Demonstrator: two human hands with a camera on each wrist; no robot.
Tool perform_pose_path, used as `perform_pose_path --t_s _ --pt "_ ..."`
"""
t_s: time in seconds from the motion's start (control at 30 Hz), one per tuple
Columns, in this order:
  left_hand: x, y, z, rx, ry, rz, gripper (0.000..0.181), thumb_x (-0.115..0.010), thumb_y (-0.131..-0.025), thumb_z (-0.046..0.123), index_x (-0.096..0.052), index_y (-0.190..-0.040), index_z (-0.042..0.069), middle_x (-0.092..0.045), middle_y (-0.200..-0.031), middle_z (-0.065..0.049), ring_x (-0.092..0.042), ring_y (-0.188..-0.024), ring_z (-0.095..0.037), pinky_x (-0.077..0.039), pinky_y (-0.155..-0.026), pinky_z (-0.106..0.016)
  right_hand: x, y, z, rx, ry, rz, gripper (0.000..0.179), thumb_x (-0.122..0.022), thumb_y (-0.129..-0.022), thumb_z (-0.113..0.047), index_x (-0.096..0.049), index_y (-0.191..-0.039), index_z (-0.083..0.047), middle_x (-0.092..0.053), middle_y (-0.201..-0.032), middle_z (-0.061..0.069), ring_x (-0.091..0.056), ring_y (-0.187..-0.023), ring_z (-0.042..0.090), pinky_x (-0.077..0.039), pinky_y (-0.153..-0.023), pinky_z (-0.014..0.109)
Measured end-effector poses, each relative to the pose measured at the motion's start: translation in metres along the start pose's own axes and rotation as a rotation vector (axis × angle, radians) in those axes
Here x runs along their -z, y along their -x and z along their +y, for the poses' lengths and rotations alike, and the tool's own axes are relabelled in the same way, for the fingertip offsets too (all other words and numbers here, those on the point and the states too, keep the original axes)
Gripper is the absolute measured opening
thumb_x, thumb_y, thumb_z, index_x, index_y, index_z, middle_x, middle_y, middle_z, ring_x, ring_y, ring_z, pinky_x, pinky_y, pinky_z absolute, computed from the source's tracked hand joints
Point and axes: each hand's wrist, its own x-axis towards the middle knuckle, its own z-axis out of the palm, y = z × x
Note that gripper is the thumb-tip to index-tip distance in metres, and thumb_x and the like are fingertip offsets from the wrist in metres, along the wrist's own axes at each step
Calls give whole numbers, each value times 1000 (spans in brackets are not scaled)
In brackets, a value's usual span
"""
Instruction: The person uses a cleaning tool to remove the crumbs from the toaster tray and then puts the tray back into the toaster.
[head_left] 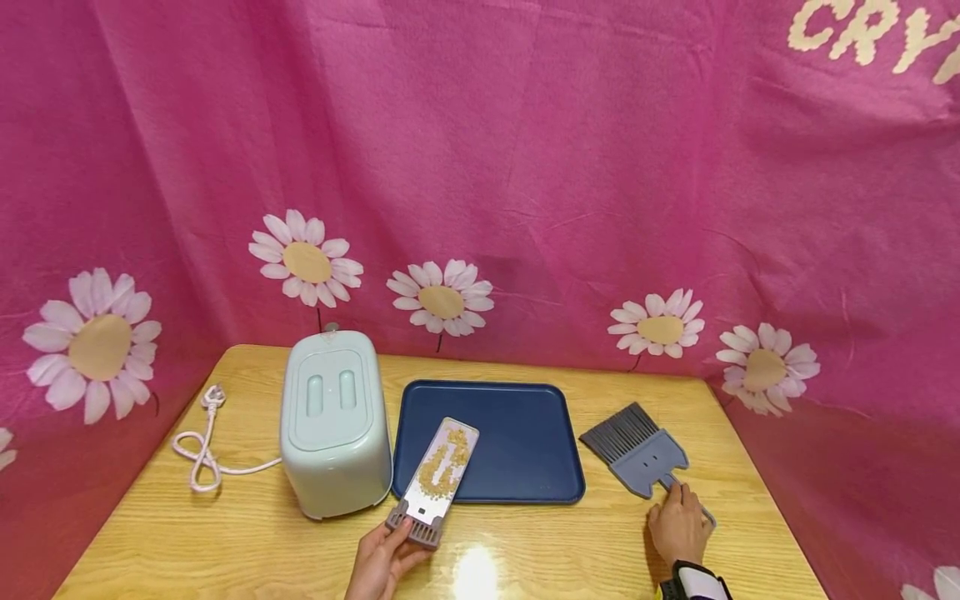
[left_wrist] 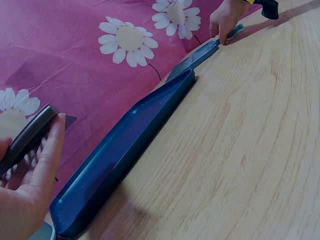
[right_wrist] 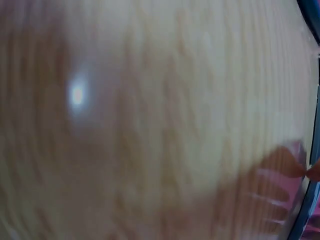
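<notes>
My left hand (head_left: pixel 381 560) grips the slatted grey-brown handle of a toaster crumb tray (head_left: pixel 422 510), with the thumb on top. Golden crumbs (head_left: pixel 435 479) lie scattered over its pale, narrow plate. The plate tilts up to the right and overlaps the left part of a navy serving tray (head_left: pixel 517 437) in the head view. At the right, my right hand (head_left: pixel 678 527) pinches the thin handle of a grey brush (head_left: pixel 648 463) lying on the table. Its dark bristles point up and left. In the right wrist view only fingertips (right_wrist: pixel 314 172) show at the edge.
A mint-green toaster (head_left: pixel 337 446) with a covered top stands just left of the navy tray. Its white cord (head_left: pixel 240 469) loops out to the left, ending in a plug (head_left: pixel 213 397). Behind the wooden table (head_left: pixel 540 550) hangs a pink flowered cloth (head_left: pixel 525 167), which also flanks both sides.
</notes>
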Motion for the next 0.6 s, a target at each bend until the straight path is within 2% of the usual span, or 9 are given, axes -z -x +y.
perform_pose_path --t_s 0.17,0.37,0.47,0.6 --pt "0 1 0 9 6 4 52 -41 -95 10 -19 -126 -25 -62 -99 -11 -61 -84 -16 -51 -76 -33 2 2 1 -5 14 49 30 -52 -73 1 -47 -98 18 -46 -96 34 -44 -90 50 -38 -65 64" --pt "0 2 2 26 14 -5 54 -43 -94 11 -19 -126 -25 -63 -96 -11 -62 -82 -16 -51 -76 -33 2 6 7 26 15 51 22 -58 -74 1 -52 -84 19 -45 -77 33 -45 -74 49 -40 -55 56" --pt "-1 3 3 30 8 -8 54 -43 -94 11 -19 -125 -26 -63 -95 -10 -62 -82 -15 -51 -76 -33 5 7 9 31 2 -8 25 -61 -75 -2 -51 -85 19 -46 -75 30 -46 -72 47 -41 -57 55" --pt "-1 3 2 30 -4 -9 53 -43 -94 10 -19 -125 -25 -63 -96 -10 -62 -82 -15 -51 -76 -33 14 6 10 -43 -102 -153 30 -57 -78 -7 -45 -93 16 -49 -73 28 -51 -67 41 -43 -56 50"
